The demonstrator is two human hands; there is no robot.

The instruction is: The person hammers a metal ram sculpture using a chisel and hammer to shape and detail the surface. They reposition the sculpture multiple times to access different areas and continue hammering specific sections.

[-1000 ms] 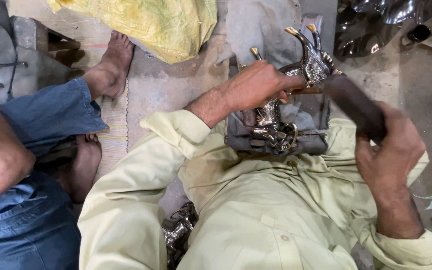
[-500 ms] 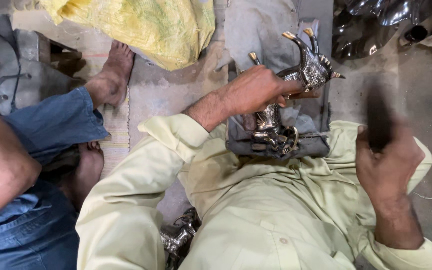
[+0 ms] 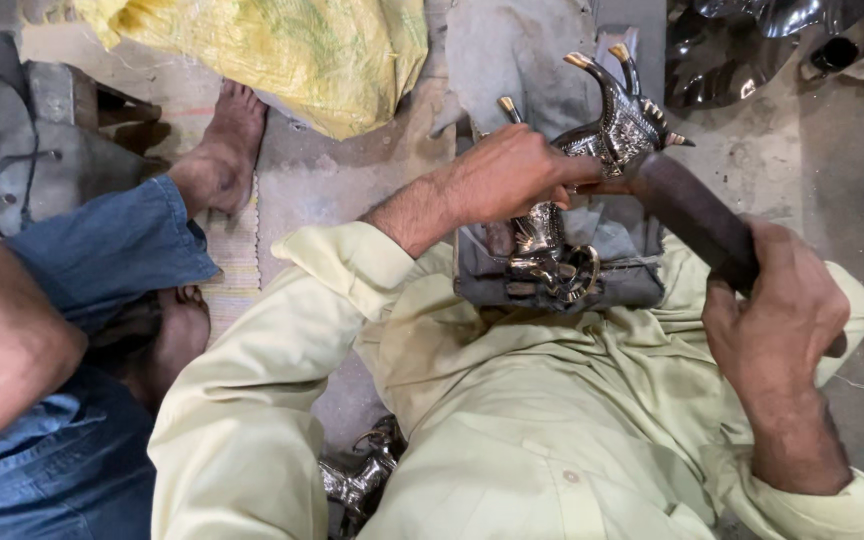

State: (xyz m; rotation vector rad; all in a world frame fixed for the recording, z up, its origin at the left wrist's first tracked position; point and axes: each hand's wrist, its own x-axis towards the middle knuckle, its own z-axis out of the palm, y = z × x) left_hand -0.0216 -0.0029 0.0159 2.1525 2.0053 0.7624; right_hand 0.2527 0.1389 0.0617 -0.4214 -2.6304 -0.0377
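Head camera view: the right hand (image 3: 777, 320), raised and blurred half a second ago, has swung back down and now grips the dark brown wooden mallet (image 3: 694, 218) in a closed fist, its head meeting the shiny horned animal figurine of silver and brass metal (image 3: 612, 135). The left hand (image 3: 508, 172) has stayed wrapped around the figurine's body, pinning it against the grey padded block (image 3: 552, 280) on the person's lap, at the top centre of the scene. That hand hides the figurine's middle, and its lower parts are hard to make out. A second metal piece (image 3: 362, 480) peeks out beneath the pale yellow sleeve (image 3: 242, 400), mostly covered. Close on the left sits another person in blue jeans (image 3: 102, 260), bare foot (image 3: 222, 150) near a crumpled yellow sack (image 3: 282, 55)
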